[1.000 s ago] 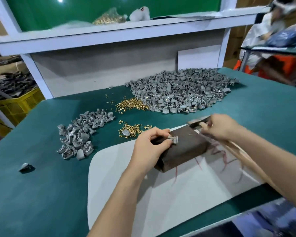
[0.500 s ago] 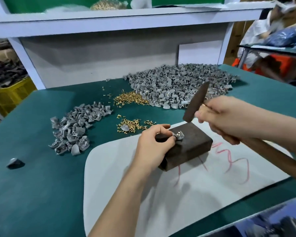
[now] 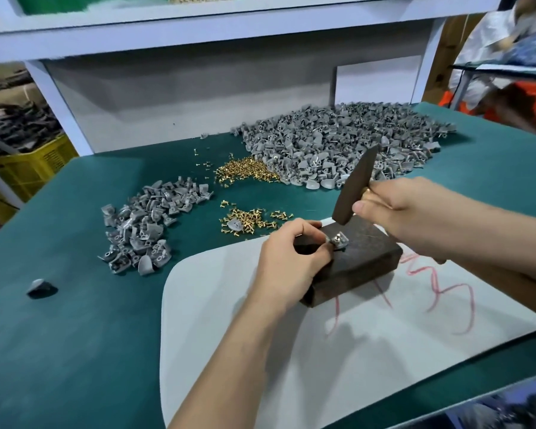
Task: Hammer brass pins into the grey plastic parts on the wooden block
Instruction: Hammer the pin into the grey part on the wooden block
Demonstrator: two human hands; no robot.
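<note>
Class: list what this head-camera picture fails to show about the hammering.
Head view: hammer handle, mostly hidden by the right hand.
Head view: pin in the grey part, too small; left hand fingers cover its near side.
Head view: shelf contents, cut off by the top edge.
Head view: person at top right, blurred.

place: small assembly workshop | bench: green-covered worktable (image 3: 75, 335) under white shelf (image 3: 198, 29) | stock: big heap of grey plastic parts (image 3: 338, 144), smaller heap (image 3: 146, 221), loose brass pins (image 3: 245, 168) | side: yellow crate (image 3: 28, 168) of dark parts
</note>
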